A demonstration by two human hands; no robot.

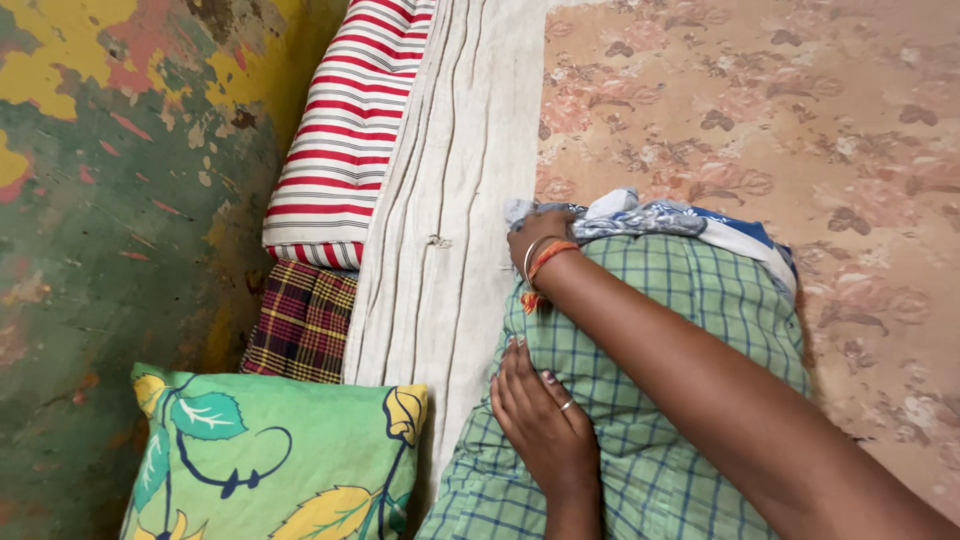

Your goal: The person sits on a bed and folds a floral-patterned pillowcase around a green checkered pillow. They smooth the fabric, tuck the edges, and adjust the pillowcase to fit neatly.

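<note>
A green leaf-print cushion (270,465) lies near left, with a dark plaid cloth (303,322) and a red-striped pillow (350,130) beyond it, beside a pale striped sheet (450,200). The left hand (545,425) rests flat, fingers together, on a green checked cloth (690,330) at centre. The right hand (537,238) curls closed on that cloth's far edge, beside blue-white fabric (650,215).
</note>
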